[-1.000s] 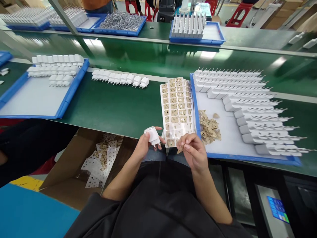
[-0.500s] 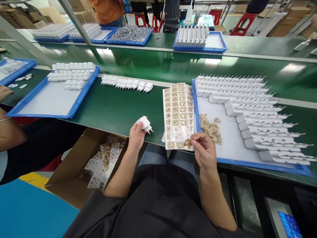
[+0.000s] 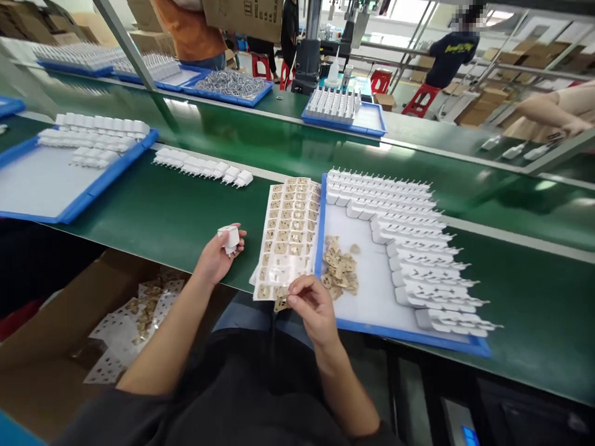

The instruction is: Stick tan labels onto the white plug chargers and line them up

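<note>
Left hand has a pinching grip on one white plug adapter, held up just over the near edge of the green counter, pins pointing down-right as far as I can tell. Right hand has thumb and forefinger pressed together on a small tan sticker at the bottom edge of the sticker sheet. I can't tell whether it's fully off the backing.

The sheet lies flat, touching the left rim of the blue tray. Inside the tray: a pile of tan backing scraps and rows of adapters along the far and right sides. A short row of adapters sits on the counter further back.

My read on doing this well:
- I'd peel low and slow, so the sticker doesn't curl or drag the sheet along.
- I'd hold it by one corner only, keeping the adhesive face clear of my fingertips.
- I'd turn the adapter so its target face looks up at me before bringing the two together.
- Land one edge first, then press flat.
</note>
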The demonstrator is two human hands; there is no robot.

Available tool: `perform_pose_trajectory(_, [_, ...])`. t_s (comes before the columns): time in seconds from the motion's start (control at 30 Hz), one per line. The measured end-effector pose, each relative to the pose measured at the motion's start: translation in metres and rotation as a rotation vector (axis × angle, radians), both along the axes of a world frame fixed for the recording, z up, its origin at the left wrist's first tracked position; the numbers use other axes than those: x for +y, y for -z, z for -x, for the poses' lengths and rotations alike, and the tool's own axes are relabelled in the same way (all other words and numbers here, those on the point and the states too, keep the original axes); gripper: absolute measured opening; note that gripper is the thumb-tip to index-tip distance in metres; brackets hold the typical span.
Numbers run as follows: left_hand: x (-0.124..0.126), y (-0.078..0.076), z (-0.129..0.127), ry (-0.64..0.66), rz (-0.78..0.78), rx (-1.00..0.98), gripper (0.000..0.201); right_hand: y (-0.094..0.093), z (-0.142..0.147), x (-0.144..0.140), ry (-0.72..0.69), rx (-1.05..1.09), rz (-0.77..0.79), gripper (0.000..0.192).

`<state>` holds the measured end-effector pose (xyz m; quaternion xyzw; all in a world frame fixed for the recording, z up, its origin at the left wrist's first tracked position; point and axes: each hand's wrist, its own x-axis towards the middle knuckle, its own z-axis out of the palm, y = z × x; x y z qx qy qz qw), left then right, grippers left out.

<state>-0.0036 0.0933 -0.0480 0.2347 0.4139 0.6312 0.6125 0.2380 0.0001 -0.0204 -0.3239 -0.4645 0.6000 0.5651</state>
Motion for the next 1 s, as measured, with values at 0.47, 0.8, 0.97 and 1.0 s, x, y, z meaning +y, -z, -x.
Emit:
perform_pose_trajectory(0.47, [-0.01, 0.009, 0.0, 0.047, -0.111, 0.107, 0.036, -0.003, 0.003, 0.003, -0.023, -0.219, 0.083, 0.019])
perform_pose_trajectory(0.8, [-0.013, 0.006, 0.002, 0.188, -0.221, 0.051, 0.041, -0.008, 0.01, 0.009, 0.195, -0.289, 0.034, 0.021])
perform_pose_trajectory(0.97, [-0.013, 0.006, 0.005, 0.218, -0.157, 0.001, 0.036, -0.006, 0.011, 0.009, 0.281, -0.318, 0.052, 0.016])
perform_pose_trajectory(1.0, [-0.011, 0.007, 0.005, 0.214, -0.129, -0.009, 0.038, -0.007, 0.011, 0.01, 0.281, -0.313, 0.054, 0.015])
